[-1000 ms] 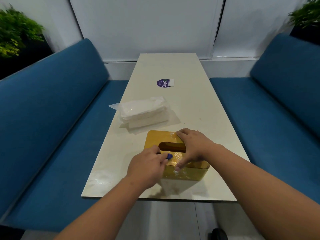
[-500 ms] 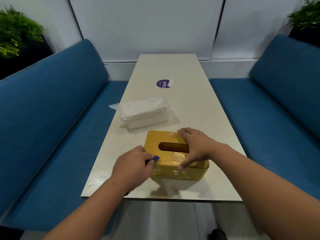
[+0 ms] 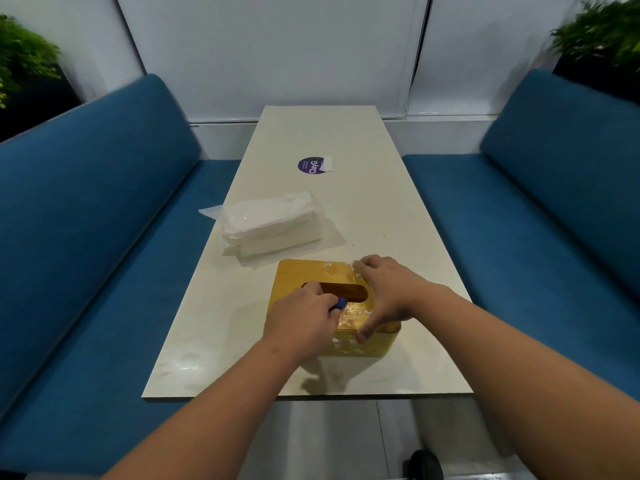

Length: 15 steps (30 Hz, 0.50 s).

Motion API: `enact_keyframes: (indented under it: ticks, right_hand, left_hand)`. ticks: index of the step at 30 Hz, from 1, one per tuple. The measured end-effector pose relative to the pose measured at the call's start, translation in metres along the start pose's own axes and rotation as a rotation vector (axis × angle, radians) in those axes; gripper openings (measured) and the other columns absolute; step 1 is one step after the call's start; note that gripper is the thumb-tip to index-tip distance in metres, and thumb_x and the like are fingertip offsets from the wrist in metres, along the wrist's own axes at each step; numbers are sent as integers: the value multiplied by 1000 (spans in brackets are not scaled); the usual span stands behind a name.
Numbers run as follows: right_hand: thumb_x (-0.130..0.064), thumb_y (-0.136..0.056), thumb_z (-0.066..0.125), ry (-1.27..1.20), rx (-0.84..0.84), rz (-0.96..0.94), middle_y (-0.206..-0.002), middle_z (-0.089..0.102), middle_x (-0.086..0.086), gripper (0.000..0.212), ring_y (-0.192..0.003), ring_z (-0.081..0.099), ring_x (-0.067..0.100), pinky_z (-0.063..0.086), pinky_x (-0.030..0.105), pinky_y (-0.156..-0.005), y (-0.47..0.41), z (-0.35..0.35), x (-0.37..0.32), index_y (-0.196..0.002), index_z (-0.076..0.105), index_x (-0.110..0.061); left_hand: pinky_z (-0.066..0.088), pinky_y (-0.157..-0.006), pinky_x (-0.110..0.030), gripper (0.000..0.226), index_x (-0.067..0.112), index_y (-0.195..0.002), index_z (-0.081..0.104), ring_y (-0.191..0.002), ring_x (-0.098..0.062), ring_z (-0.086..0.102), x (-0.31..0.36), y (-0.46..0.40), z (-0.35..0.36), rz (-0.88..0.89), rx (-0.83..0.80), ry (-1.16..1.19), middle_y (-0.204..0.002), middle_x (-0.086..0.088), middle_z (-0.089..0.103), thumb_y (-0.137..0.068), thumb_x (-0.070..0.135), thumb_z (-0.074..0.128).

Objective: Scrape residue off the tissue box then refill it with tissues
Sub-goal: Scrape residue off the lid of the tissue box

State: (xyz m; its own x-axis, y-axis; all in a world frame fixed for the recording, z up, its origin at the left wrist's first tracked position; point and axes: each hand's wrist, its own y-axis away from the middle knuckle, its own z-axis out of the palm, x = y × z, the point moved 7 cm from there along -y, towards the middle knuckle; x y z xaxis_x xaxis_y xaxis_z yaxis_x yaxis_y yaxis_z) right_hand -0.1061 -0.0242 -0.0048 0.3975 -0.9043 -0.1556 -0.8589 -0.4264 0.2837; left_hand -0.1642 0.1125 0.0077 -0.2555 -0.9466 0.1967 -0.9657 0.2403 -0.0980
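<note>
A golden-yellow tissue box with an oval slot stands near the front of the cream table. White flaky residue speckles its top and front side. My left hand grips a small blue scraper, whose tip touches the box top just in front of the slot. My right hand lies spread over the box's right part, fingers at the far edge and thumb down the front side. A clear plastic pack of white tissues lies on the table behind the box, to the left.
A round purple sticker with a white label sits farther up the table. Blue padded benches flank the table on both sides. Potted plants stand behind the bench backs. White smears mark the table's front left part.
My left hand with the scraper drew back to the box's front left corner, then moved forward and right onto the top beside the slot. My right hand stayed on the box.
</note>
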Motion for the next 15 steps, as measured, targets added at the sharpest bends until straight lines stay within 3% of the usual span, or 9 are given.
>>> enact_keyframes:
  ticks: [3, 9, 15]
  right_hand:
    - [-78, -33, 77, -14, 1, 2, -151, 22, -2, 145, -135, 24, 22, 29, 39, -110, -1, 1, 1, -151, 12, -22]
    - [-76, -32, 77, -17, 14, 7, -150, 23, -2, 146, -134, 24, 22, 30, 36, -108, -1, -1, 1, -151, 13, -20]
    - [-76, -32, 78, -33, 1, 16, -150, 22, -4, 146, -135, 23, 22, 31, 39, -109, -1, -1, 1, -151, 13, -22]
  left_hand:
    - [36, -60, -28, 34, 29, -111, 64, -75, -12, 45, -23, 9, -2, -102, 30, -3, -94, 9, 44, -98, 43, 36]
    - [36, -58, -28, 33, 25, -112, 63, -81, -15, 54, 13, 0, 3, -12, 20, -5, -102, 3, 52, -98, 41, 37]
    - [37, -60, -29, 34, 26, -108, 62, -72, -13, 44, -28, 7, -5, -137, 12, -21, -91, 8, 44, -100, 40, 32]
